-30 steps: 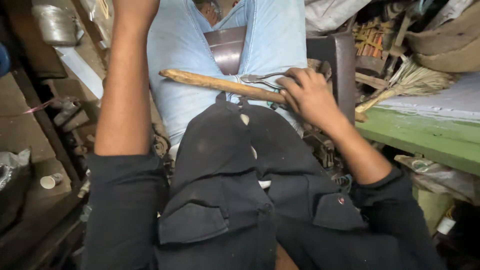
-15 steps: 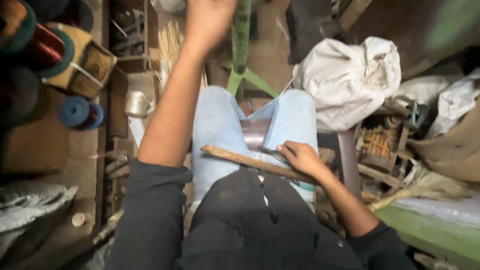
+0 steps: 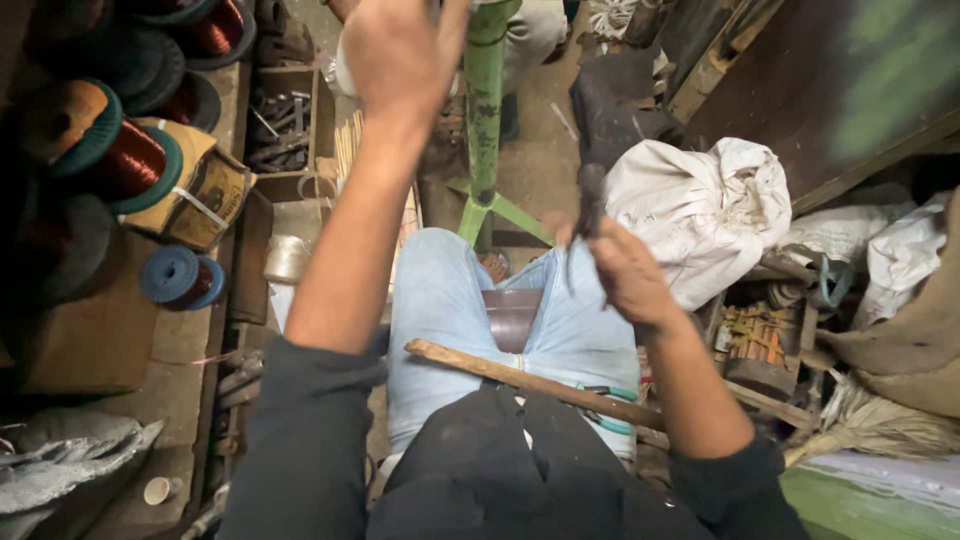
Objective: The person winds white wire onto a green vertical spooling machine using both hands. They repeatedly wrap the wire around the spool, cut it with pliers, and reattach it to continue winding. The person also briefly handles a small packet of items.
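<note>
**Seated worker: right hand raised with a dark tool, left hand up at a green post**

Head view, looking down over the person's lap. The right hand (image 3: 622,272) is lifted above the right knee, its fingers (image 3: 600,262) curled tightly around the handles of a dark pliers-like tool (image 3: 590,205), whose darker end stands above the knuckles; blur hides the tool's finer shape. The left hand (image 3: 402,55) is stretched forward and up at the end of a bare forearm, just beside the green metal post (image 3: 486,110). Its fingers are bent inward and close together; whether they touch the post or enclose anything cannot be told, since only the back of the hand shows.

A wooden stick (image 3: 520,378) lies slantwise across both thighs, resting on the light blue jeans, with neither hand on it. Near its right end a small teal-handled tool (image 3: 605,395) lies on the lap. To the left sit spools of copper wire (image 3: 120,160) and a blue reel (image 3: 180,277); to the right, just beyond the right hand, a white sack (image 3: 710,210).
</note>
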Demonstrator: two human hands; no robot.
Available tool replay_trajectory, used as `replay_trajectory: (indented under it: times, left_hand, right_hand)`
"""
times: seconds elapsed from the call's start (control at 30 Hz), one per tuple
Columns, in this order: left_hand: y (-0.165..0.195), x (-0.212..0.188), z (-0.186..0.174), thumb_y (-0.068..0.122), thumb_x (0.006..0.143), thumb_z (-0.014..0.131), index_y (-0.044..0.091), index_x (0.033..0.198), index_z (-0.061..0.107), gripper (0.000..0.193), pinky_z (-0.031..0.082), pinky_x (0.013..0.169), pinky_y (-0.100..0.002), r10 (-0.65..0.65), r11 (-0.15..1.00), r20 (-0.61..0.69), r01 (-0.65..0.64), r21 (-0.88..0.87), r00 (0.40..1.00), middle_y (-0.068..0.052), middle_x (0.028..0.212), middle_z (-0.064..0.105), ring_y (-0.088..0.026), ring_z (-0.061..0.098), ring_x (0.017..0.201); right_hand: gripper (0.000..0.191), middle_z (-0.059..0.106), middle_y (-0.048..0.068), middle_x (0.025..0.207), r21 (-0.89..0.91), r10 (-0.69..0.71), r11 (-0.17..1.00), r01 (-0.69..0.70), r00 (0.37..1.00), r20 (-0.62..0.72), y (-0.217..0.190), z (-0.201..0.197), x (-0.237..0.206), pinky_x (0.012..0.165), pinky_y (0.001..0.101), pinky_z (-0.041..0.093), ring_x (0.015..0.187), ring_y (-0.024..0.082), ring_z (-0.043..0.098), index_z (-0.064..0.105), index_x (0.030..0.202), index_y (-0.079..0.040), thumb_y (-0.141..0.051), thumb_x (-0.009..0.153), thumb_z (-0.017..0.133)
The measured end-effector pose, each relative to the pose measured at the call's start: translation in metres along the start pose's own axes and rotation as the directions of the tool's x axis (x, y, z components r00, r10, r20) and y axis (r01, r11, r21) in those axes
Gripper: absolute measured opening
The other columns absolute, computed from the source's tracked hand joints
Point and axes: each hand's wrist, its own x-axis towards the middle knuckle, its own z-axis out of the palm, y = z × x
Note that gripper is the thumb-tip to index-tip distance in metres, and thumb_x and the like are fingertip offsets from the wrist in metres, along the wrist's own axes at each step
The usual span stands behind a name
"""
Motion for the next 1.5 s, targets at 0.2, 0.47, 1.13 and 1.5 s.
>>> replay_trajectory:
  times: [0.2,0.47,1.13,1.5]
  left_hand:
    - [0.007,-0.04,-0.048,0.025,0.102,0.07,0.005,0.098,0.072,0.02,0.054,0.071,-0.039,-0.216,0.955,0.116,0.235,-0.183,0.969,-0.013,0.089,0.075,-0.028,0.072,0.078]
    - [0.019,-0.049,-0.07,0.02,0.104,0.071,0.003,0.109,0.074,0.018,0.055,0.081,-0.034,-0.246,0.849,0.168,0.296,-0.437,0.955,-0.011,0.101,0.075,-0.022,0.072,0.09]
    - [0.013,-0.032,-0.09,0.01,0.107,0.069,0.006,0.116,0.069,0.01,0.056,0.08,-0.037,-0.095,0.885,0.124,0.141,-0.445,0.988,-0.011,0.099,0.069,-0.028,0.069,0.088]
    - [0.007,-0.031,-0.097,0.006,0.105,0.069,0.005,0.114,0.07,0.009,0.054,0.074,-0.036,-0.097,0.894,0.131,0.144,-0.423,0.987,-0.01,0.094,0.068,-0.027,0.069,0.083]
  right_hand:
    - [0.046,0.063,0.014,0.084,-0.838,0.165,0.533,-0.115,0.986,-0.031,0.016,0.048,0.013,0.065,0.0362,0.05,0.073,0.03,0.062,0.057,0.101,-0.002,-0.029,0.078,0.087]
    - [0.023,0.058,0.0,0.102,-0.295,-0.218,0.949,0.113,0.91,-0.353,-0.049,0.038,0.082,0.07,0.0221,0.051,0.078,0.008,0.061,0.065,0.105,-0.001,-0.024,0.104,0.069]
    - [0.04,0.072,0.011,0.108,-0.011,0.175,0.984,-0.178,0.978,-0.116,-0.018,0.033,0.22,0.084,0.0352,0.062,0.099,0.02,0.073,0.061,0.116,-0.005,-0.043,0.11,0.049]
    - [0.049,0.05,0.001,0.08,0.297,0.384,0.875,-0.382,0.922,0.055,-0.019,0.048,0.23,0.061,0.0294,0.042,0.067,0.014,0.049,0.051,0.096,-0.011,-0.06,0.1,0.053]
